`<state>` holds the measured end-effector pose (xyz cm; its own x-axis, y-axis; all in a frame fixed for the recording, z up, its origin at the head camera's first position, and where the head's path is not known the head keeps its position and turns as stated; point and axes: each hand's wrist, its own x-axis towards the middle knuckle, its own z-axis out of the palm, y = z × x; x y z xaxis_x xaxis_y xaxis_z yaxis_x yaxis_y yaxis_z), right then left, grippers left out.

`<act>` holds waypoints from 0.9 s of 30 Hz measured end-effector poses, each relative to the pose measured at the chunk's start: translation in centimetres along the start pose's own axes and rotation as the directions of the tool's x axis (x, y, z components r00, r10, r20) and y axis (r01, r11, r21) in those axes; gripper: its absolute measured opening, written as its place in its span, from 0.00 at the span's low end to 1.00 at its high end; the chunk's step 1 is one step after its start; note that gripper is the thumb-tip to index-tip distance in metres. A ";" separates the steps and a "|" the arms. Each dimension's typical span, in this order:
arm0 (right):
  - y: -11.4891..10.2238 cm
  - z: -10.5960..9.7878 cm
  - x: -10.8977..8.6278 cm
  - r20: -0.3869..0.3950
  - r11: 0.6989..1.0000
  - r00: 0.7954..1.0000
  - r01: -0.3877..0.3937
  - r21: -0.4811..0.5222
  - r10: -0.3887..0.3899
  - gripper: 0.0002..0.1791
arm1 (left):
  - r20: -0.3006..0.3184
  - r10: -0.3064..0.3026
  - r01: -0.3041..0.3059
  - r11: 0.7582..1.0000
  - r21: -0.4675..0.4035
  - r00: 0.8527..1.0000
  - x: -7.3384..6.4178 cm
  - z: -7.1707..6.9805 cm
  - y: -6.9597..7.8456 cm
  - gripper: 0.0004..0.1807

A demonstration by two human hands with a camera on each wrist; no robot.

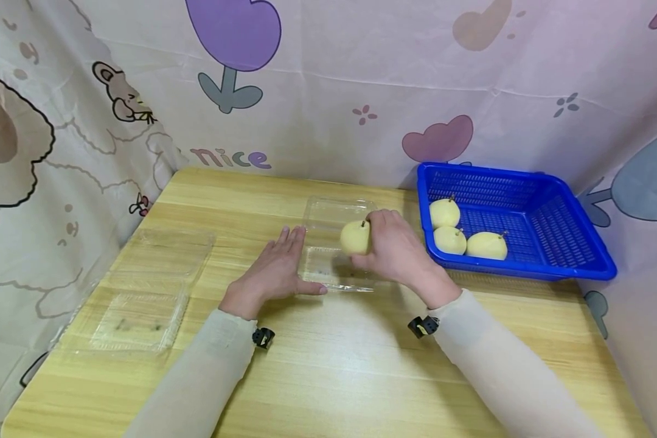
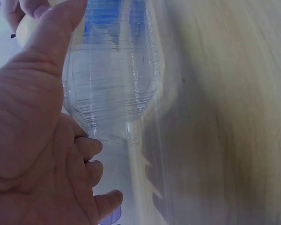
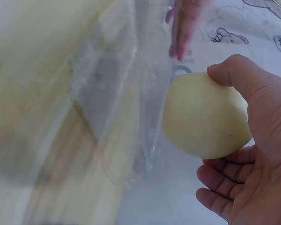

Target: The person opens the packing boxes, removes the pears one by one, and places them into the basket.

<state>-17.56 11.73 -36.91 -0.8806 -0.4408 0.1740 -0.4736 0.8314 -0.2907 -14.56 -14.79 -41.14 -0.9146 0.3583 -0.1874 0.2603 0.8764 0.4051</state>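
Observation:
A pale yellow pear (image 1: pixel 354 238) with a short dark stem is held in my right hand (image 1: pixel 398 250), above a clear plastic clamshell box (image 1: pixel 319 267). In the right wrist view the thumb and curled fingers grip the pear (image 3: pixel 201 117) from its sides. The box lies with its lid folded back toward the wall. My left hand (image 1: pixel 271 271) rests at the box's left side, fingers straight along it and thumb stretched along the front edge. Seen from the left wrist, the clear box wall (image 2: pixel 112 79) stands beside the thumb and fingertips.
A blue plastic basket (image 1: pixel 531 243) at the right back holds three more pears (image 1: pixel 487 245) along its left side. Another open clear clamshell box (image 1: pixel 137 316) lies on the left of the wooden table (image 1: pixel 328 377). A printed curtain (image 1: pixel 328 91) hangs behind.

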 end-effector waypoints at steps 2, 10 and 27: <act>0.3 -0.5 -0.2 -0.009 1.000 1.000 -0.016 0.018 0.017 0.43 | -0.005 0.001 -0.001 1.000 0.014 1.000 0.0 -0.1 0.0 0.79; 1.9 -3.2 -1.0 -0.101 0.999 0.994 -0.032 0.044 0.036 0.37 | -0.011 0.000 0.001 1.000 0.031 1.000 -0.1 -0.1 0.2 0.79; 8.3 -10.3 -3.0 -0.131 0.953 0.944 -0.303 0.010 0.301 0.43 | -0.012 0.001 -0.001 0.999 0.037 1.000 -0.1 0.1 0.3 0.77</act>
<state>-18.66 23.41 -30.20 -0.9722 -0.1214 0.2001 -0.1849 0.9225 -0.3388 -14.35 -14.57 -41.09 -0.9179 0.3555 -0.1762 0.2722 0.8873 0.3722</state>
